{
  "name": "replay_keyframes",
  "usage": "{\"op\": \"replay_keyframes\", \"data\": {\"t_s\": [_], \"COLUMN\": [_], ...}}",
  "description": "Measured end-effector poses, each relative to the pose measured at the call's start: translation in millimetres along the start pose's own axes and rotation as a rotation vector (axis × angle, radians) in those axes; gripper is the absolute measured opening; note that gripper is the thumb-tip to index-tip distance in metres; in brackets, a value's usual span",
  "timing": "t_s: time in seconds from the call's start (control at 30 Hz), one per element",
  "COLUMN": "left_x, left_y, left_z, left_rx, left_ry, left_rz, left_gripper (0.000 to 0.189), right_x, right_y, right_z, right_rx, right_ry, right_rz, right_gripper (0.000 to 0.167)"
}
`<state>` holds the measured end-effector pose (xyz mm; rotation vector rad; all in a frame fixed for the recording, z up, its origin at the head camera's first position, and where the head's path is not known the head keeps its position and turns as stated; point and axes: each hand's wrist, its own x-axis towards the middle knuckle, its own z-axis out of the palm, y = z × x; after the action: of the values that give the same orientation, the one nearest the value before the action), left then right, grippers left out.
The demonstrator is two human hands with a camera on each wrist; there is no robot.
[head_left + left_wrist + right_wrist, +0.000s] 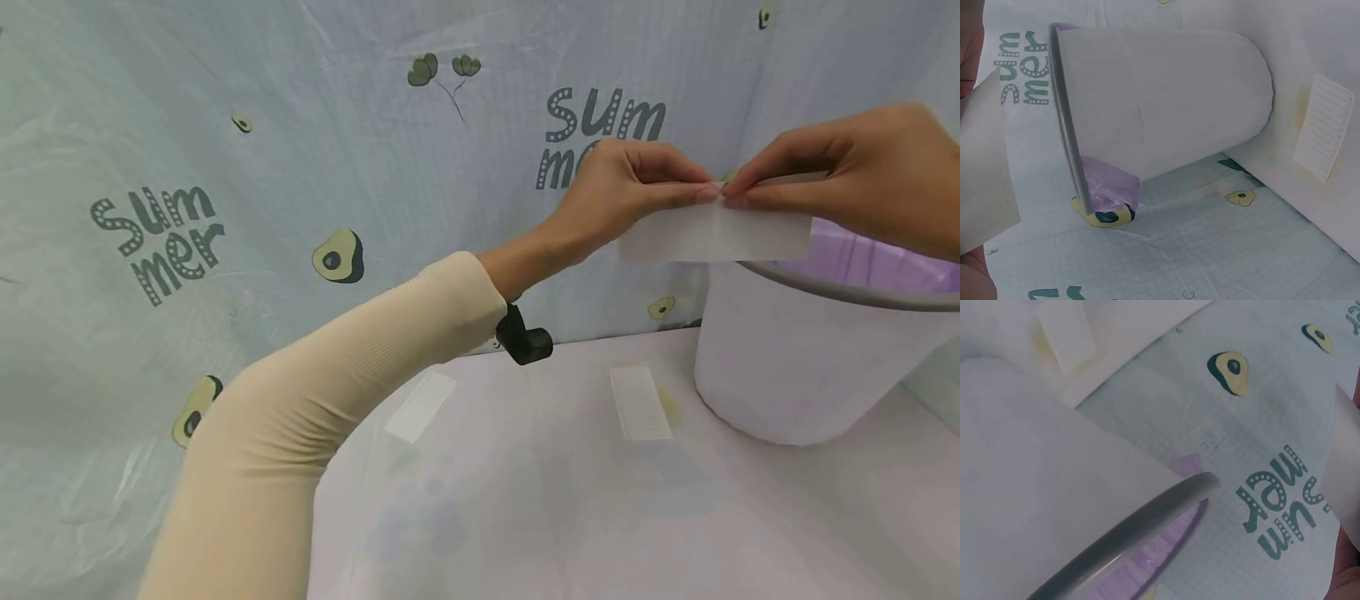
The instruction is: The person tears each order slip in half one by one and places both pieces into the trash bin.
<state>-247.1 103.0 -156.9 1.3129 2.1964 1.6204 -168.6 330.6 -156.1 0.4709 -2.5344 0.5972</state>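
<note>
Both hands meet at the top edge of a white sheet of paper (712, 237), held up over the rim of a trash bin (795, 358). My left hand (626, 187) pinches the edge between thumb and fingers. Right beside it, my right hand (862, 171) pinches the same edge, the fingertips of both hands almost touching. The sheet hangs down, its lower edge overlapping the bin's grey rim in the head view. Part of the paper (985, 181) shows at the left of the left wrist view, with a small printed mark near its corner.
A purple bag (870, 258) lines the white bin. On the pale table (525, 500) lie two slips, a lined one (641, 404) near the bin and another (420, 406) farther left. A curtain printed with avocados (337, 256) hangs behind.
</note>
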Motion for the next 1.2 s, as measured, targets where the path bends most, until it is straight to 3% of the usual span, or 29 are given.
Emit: {"op": "replay_keyframes", "data": {"t_s": [0.2,0.33,0.5,0.73,1.0,1.2], "left_x": [1.8,8.4,15.7,20.7,25.2,31.7], "left_y": [-1.3,-5.5,-12.9,-15.2,-25.8,-32.1], "left_z": [-2.3,0.5,3.8,9.3,12.1,12.5], "left_rx": [0.026,0.07,0.038,0.02,0.017,0.013], "left_ry": [0.005,0.023,0.036,0.045,0.114,0.119], "left_rz": [0.01,0.004,0.009,0.01,0.006,0.05], "left_gripper": [0.015,0.016,0.016,0.017,0.018,0.018], "right_x": [-0.6,-2.0,-3.8,-6.8,-15.1,-21.8], "right_y": [-8,-3,8,20,36,52], "right_z": [-2,-3,-5,-7,-10,-18], "right_rx": [0.08,0.116,0.138,0.157,0.394,0.447], "right_ry": [0.023,0.023,0.022,0.081,0.1,0.146], "right_rz": [0.042,0.06,0.089,-0.006,-0.024,-0.048], "right_gripper": [0.012,0.012,0.014,0.022,0.029,0.033]}}
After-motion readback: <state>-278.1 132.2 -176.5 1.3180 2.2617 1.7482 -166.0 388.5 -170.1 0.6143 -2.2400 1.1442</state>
